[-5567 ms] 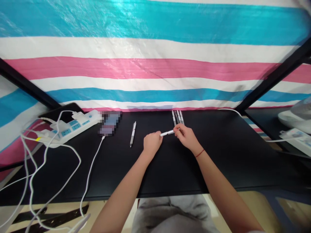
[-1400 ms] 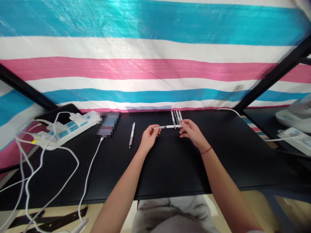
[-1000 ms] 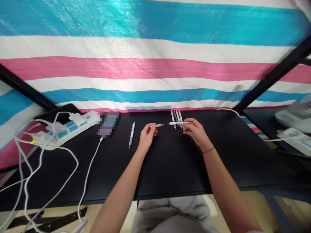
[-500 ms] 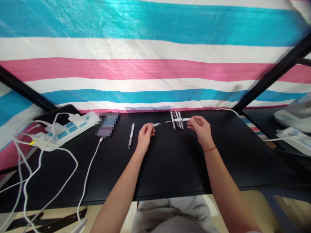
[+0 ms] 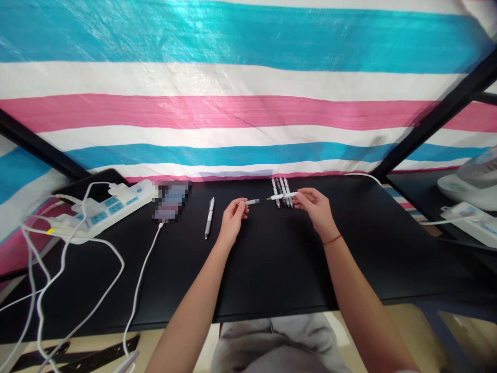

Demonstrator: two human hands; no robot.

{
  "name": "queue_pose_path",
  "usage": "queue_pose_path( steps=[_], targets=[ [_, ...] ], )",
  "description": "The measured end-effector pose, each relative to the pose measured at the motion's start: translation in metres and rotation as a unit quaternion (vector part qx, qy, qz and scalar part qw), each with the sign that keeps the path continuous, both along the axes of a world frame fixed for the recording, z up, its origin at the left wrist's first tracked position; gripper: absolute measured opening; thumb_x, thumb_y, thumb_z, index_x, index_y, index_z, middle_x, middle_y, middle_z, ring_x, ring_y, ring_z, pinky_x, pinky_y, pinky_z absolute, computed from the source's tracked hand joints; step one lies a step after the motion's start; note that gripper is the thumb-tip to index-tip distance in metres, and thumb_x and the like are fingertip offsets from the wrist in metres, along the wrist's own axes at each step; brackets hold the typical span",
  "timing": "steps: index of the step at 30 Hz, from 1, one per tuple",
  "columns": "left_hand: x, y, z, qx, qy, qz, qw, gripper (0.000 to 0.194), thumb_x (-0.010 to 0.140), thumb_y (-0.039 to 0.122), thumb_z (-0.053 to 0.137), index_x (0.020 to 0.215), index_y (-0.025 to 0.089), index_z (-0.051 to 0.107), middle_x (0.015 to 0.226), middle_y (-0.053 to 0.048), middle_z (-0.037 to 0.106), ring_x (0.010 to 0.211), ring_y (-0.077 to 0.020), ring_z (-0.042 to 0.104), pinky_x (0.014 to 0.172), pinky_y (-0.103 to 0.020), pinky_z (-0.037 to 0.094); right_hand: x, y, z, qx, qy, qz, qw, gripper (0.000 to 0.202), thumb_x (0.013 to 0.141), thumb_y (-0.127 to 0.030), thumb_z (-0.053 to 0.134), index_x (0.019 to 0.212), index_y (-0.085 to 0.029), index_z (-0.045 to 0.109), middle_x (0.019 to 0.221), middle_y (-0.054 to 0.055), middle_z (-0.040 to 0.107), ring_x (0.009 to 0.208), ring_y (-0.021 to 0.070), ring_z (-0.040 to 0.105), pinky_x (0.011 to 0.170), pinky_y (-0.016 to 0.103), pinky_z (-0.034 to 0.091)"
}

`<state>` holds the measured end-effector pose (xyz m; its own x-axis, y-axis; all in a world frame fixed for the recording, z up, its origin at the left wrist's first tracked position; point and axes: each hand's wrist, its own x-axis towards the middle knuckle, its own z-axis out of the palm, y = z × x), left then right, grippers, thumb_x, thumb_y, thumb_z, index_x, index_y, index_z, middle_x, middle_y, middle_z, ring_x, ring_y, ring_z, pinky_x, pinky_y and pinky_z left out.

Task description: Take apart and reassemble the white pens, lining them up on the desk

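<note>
Between thumb and fingers, my left hand (image 5: 233,217) pinches a pen refill (image 5: 253,201), its dark thin end pointing right. My right hand (image 5: 313,207) grips a white pen barrel (image 5: 282,196) by its right end. The refill's tip meets the barrel's open left end, roughly in line with it; how far it reaches inside is hard to make out. Just behind the barrel lie several white pens (image 5: 277,186) side by side, partly covered by it. A single white and grey pen (image 5: 209,217) rests on the black table to the left of my left hand.
A phone (image 5: 172,201) with a blurred screen lies at the left, its white cable (image 5: 143,272) running off the front edge. A white power strip (image 5: 112,207) with tangled cords fills the far left. Striped sheeting (image 5: 248,111) hangs behind the black table (image 5: 272,274).
My right hand has moved left with the pen barrel, closing the gap to the refill, so less of the refill shows. My left hand has barely moved.
</note>
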<state>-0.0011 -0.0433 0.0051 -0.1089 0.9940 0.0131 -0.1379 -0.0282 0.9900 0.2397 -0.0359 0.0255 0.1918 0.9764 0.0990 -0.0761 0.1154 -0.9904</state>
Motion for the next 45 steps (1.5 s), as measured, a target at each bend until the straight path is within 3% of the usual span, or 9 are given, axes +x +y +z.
queue_pose_path(
  steps=[8, 24, 29, 34, 40, 45],
  targets=[
    [0.0015, -0.0011, 0.0030, 0.005, 0.025, -0.021, 0.999, 0.039, 0.075, 0.043, 0.068, 0.104, 0.018, 0.064, 0.088, -0.006, 0.068, 0.074, -0.0140, 0.061, 0.063, -0.025, 0.047, -0.0104, -0.0028, -0.0016, -0.003, -0.002, 0.064, 0.998, 0.035, 0.071, -0.045, 0.075, 0.092, -0.019, 0.064, 0.079, 0.005, 0.071, 0.076, 0.0191, 0.070, 0.067, 0.031, 0.057],
    [0.0018, -0.0024, 0.0055, -0.012, 0.027, -0.031, 0.999, 0.035, 0.070, 0.046, 0.073, 0.087, 0.016, 0.067, 0.079, -0.005, 0.070, 0.069, -0.0141, 0.062, 0.066, -0.027, 0.048, -0.0083, -0.0017, -0.0006, 0.010, 0.045, 0.032, 0.998, 0.034, 0.071, -0.047, 0.076, 0.090, -0.020, 0.066, 0.082, 0.004, 0.071, 0.083, 0.0212, 0.071, 0.077, 0.036, 0.059],
    [0.0015, -0.0017, 0.0046, -0.019, 0.027, -0.027, 0.999, 0.036, 0.070, 0.047, 0.073, 0.088, 0.016, 0.067, 0.080, -0.005, 0.070, 0.069, -0.0140, 0.062, 0.066, -0.028, 0.048, -0.0085, -0.0031, 0.0001, 0.004, 0.043, 0.062, 0.997, 0.034, 0.073, -0.049, 0.073, 0.092, -0.020, 0.066, 0.086, 0.005, 0.072, 0.084, 0.0220, 0.072, 0.077, 0.037, 0.059],
    [0.0012, -0.0014, 0.0032, -0.011, 0.017, -0.030, 0.999, 0.038, 0.069, 0.048, 0.073, 0.088, 0.016, 0.066, 0.078, -0.005, 0.069, 0.068, -0.0137, 0.061, 0.065, -0.028, 0.047, -0.0084, -0.0039, 0.0001, 0.016, 0.003, 0.056, 0.998, 0.032, 0.076, -0.049, 0.070, 0.088, -0.020, 0.065, 0.081, 0.005, 0.072, 0.080, 0.0205, 0.071, 0.070, 0.033, 0.059],
    [0.0013, 0.0001, -0.0021, 0.011, 0.027, -0.022, 0.999, 0.038, 0.071, 0.047, 0.071, 0.090, 0.015, 0.064, 0.080, -0.005, 0.068, 0.068, -0.0132, 0.061, 0.063, -0.026, 0.047, -0.0056, -0.0026, 0.0001, 0.039, -0.108, 0.045, 0.992, 0.036, 0.082, -0.052, 0.062, 0.071, -0.017, 0.061, 0.063, 0.003, 0.066, 0.059, 0.0137, 0.064, 0.058, 0.026, 0.053],
    [0.0021, 0.0006, -0.0036, 0.014, 0.028, -0.008, 0.999, 0.035, 0.073, 0.044, 0.070, 0.092, 0.015, 0.063, 0.081, -0.005, 0.068, 0.066, -0.0120, 0.059, 0.062, -0.025, 0.046, -0.0065, -0.0026, 0.0007, 0.014, -0.058, 0.076, 0.995, 0.036, 0.080, -0.050, 0.065, 0.097, -0.019, 0.061, 0.084, 0.006, 0.072, 0.069, 0.0181, 0.070, 0.059, 0.028, 0.055]
  ],
)
